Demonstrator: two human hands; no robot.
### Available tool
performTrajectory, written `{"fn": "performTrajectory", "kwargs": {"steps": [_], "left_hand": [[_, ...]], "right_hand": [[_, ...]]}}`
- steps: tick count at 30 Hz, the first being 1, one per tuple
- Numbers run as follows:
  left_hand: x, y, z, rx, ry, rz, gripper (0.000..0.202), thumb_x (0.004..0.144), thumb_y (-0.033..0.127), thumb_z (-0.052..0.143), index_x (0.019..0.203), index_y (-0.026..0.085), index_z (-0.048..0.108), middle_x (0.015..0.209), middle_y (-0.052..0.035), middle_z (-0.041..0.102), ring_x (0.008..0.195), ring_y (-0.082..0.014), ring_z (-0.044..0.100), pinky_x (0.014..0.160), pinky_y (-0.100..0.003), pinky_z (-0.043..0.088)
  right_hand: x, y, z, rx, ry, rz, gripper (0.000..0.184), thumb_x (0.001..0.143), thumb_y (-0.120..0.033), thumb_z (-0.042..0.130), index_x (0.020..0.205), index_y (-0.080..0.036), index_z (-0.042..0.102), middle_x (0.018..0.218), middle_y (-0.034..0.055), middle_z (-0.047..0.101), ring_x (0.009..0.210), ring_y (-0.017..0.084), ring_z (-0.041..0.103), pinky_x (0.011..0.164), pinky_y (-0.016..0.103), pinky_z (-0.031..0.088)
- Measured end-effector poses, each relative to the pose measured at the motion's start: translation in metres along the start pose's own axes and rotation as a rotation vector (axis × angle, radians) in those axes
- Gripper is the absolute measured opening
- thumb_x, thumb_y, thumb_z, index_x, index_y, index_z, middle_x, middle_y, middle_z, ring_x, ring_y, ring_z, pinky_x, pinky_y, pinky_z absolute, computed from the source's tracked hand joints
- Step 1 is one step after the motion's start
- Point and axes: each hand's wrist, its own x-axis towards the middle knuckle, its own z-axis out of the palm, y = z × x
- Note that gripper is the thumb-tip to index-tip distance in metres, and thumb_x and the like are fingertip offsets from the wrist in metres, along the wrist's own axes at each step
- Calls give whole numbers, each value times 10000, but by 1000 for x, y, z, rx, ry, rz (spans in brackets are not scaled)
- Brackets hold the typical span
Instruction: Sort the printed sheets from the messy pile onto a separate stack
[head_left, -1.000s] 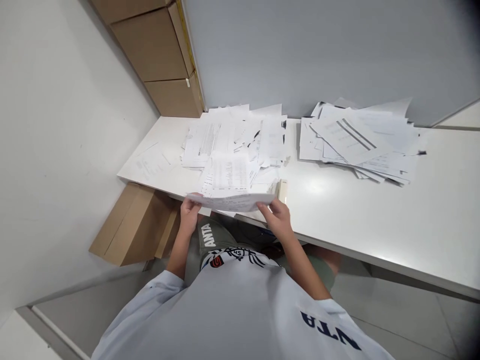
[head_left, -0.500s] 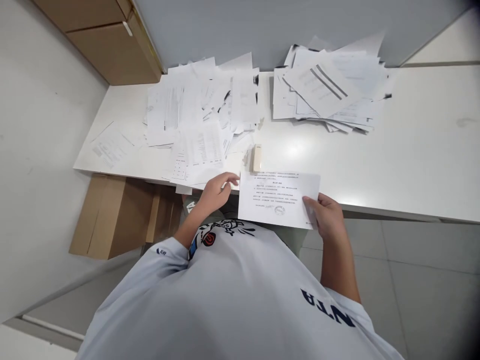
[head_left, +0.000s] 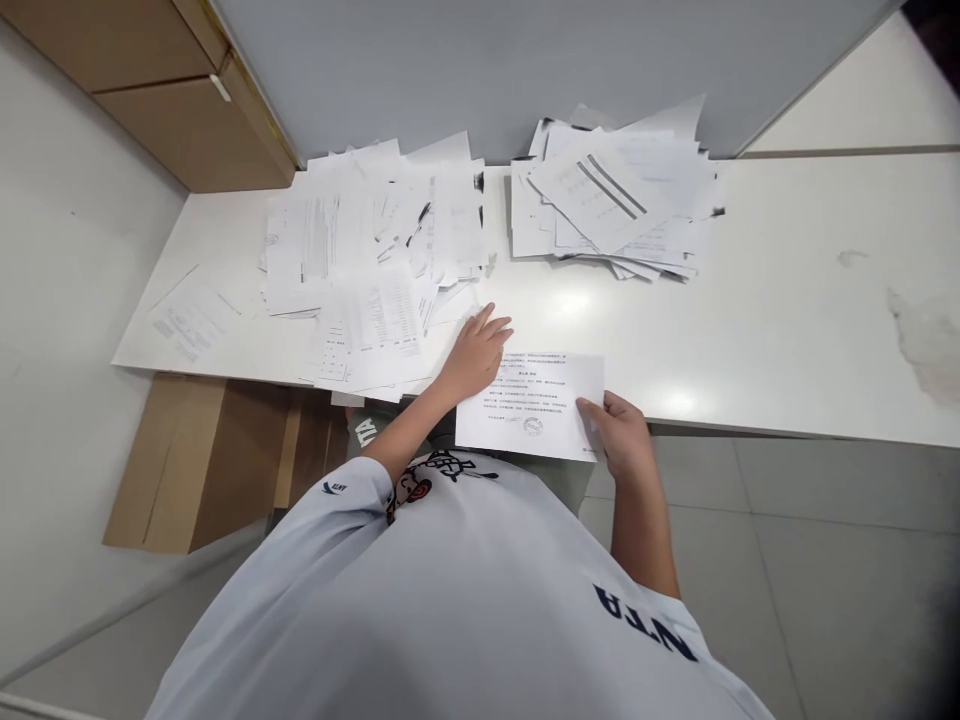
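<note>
My right hand (head_left: 621,432) grips a printed sheet of paper (head_left: 529,400) by its right edge, thumb on top. The sheet carries lines of text and a round stamp mark, and its lower part hangs over the table's front edge. My left hand (head_left: 478,352) reaches over the table just above the sheet's upper left corner, its fingers stretched out and a little apart. It covers the spot where a small cream-coloured block lay; the block is hidden now. Whether the fingers touch it, I cannot tell.
Loose printed papers (head_left: 352,240) lie spread on the left of the white table (head_left: 780,330). A thicker stack of papers (head_left: 615,200) sits at the back, right of them. Cardboard boxes (head_left: 172,460) stand below the left end, and more cartons (head_left: 187,130) rise at the back left.
My left hand has moved forward and right, from beside the sheet to over the cream block, covering it. My right hand still holds the sheet. The view has shifted slightly.
</note>
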Motion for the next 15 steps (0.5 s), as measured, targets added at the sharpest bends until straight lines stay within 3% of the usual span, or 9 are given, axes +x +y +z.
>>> {"fn": "performTrajectory", "kwargs": {"steps": [4, 7, 11, 15], "left_hand": [[-3, 2, -4, 20, 21, -1, 406, 1016, 225, 277, 1327, 154, 530, 1489, -97, 486, 1529, -265, 166, 1237, -547, 214], [-7, -2, -7, -54, 144, 48, 447, 1041, 362, 248, 1339, 171, 521, 1474, -92, 510, 1515, -249, 226, 1233, -530, 244], [-10, -8, -7, -97, 350, 44, 485, 1037, 413, 229, 1297, 161, 551, 1401, -120, 572, 1485, -248, 305, 1210, -510, 303], [-10, -8, -6, -71, 275, -72, 420, 1018, 401, 326, 1262, 173, 580, 1413, -121, 563, 1447, -276, 374, 1169, -510, 375]], "right_hand": [[1, 0, 0, -48, 21, -46, 350, 637, -453, 692, 850, -175, 689, 730, 13, 663, 655, 175, 570, 564, 275, 437], [18, -6, -3, -145, 111, -189, 315, 688, -469, 660, 815, -181, 669, 698, -5, 620, 650, 153, 519, 548, 249, 394], [82, -41, -13, -123, 231, -392, 286, 683, -420, 654, 835, -178, 666, 716, -10, 607, 662, 143, 500, 559, 242, 388], [171, -105, -17, -12, 362, -455, 186, 642, -300, 634, 778, -174, 621, 673, -34, 547, 612, 124, 470, 547, 243, 397]]}}
